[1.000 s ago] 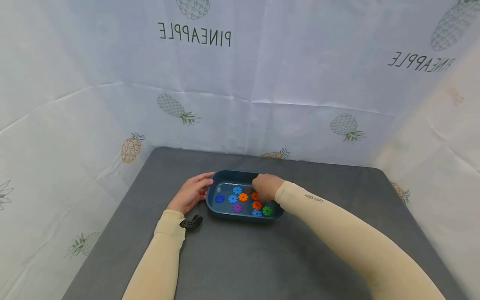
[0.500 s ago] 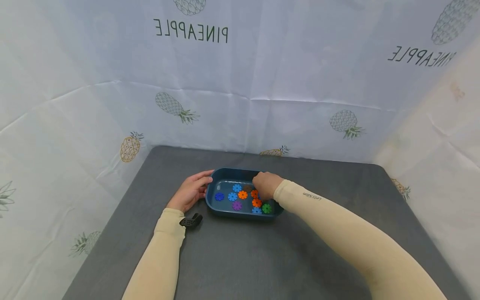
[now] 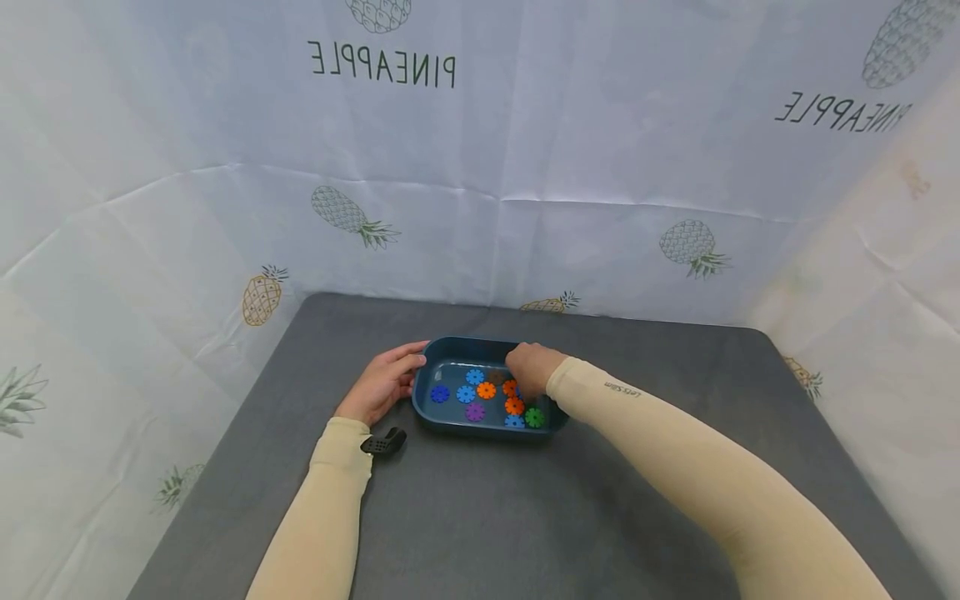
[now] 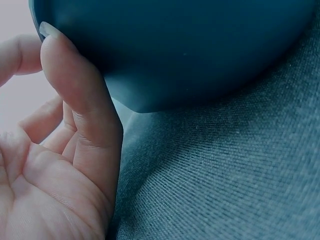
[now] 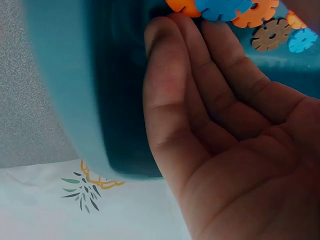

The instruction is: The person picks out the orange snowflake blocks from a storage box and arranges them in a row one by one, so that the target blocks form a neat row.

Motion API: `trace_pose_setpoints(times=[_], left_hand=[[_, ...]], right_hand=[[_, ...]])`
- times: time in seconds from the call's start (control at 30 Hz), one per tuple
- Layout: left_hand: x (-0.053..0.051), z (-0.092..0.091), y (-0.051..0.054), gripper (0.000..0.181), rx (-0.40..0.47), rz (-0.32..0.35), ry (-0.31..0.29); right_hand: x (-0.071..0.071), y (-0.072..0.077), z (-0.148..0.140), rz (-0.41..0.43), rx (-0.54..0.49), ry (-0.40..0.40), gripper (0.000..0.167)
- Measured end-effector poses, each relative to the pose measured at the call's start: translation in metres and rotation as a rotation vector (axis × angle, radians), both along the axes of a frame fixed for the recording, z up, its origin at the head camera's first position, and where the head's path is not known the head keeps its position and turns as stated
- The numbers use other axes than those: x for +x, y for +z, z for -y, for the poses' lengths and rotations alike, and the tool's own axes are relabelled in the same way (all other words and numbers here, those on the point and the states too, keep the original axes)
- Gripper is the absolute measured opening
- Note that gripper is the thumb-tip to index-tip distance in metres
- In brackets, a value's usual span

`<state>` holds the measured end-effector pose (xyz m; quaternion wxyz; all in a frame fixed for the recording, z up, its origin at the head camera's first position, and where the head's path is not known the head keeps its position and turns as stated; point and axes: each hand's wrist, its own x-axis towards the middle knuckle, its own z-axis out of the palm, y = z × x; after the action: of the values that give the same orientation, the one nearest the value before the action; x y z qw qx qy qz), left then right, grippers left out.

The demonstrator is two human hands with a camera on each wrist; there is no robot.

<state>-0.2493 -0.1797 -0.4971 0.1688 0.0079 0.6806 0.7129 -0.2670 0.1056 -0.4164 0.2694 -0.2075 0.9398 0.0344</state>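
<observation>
A dark blue tray (image 3: 465, 431) stands on the table, with several small notched plastic discs inside. In the head view these include a purple disc (image 3: 475, 412), a green disc (image 3: 534, 417) and an orange disc (image 3: 486, 390). My left hand (image 3: 382, 387) touches the tray's left end from outside, its thumb tip at the rim in the left wrist view. Inside the tray's right half, my right hand (image 3: 532, 369) reaches down. In the right wrist view its thumb and fingers lie together, tips beside an orange disc (image 5: 184, 6) and a blue disc (image 5: 220, 7); any pinched disc is hidden.
The grey table (image 3: 480, 517) surrounds the tray on all sides. A white cloth with pineapple prints (image 3: 585, 125) hangs behind the table and along its sides. A black strap piece (image 3: 384, 443) sits at the left wrist, near the tray's front left corner.
The whole head view has shifted slightly. Both hands, the tray and the discs in view keep nearly the same places.
</observation>
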Motion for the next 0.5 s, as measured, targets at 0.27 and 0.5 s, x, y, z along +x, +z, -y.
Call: trace_pose_setpoints(times=[0.27, 0.5], left_hand=[[0.0000, 0.0008, 0.0009, 0.054, -0.002, 0.003, -0.001], [-0.0005, 0.0010, -0.0010, 0.054, -0.007, 0.004, 0.002]], right_hand=[[-0.0012, 0.0006, -0.0011, 0.001, -0.021, 0.008, 0.010], [-0.0002, -0.0004, 0.0009, -0.018, -0.024, 0.043, 0.014]])
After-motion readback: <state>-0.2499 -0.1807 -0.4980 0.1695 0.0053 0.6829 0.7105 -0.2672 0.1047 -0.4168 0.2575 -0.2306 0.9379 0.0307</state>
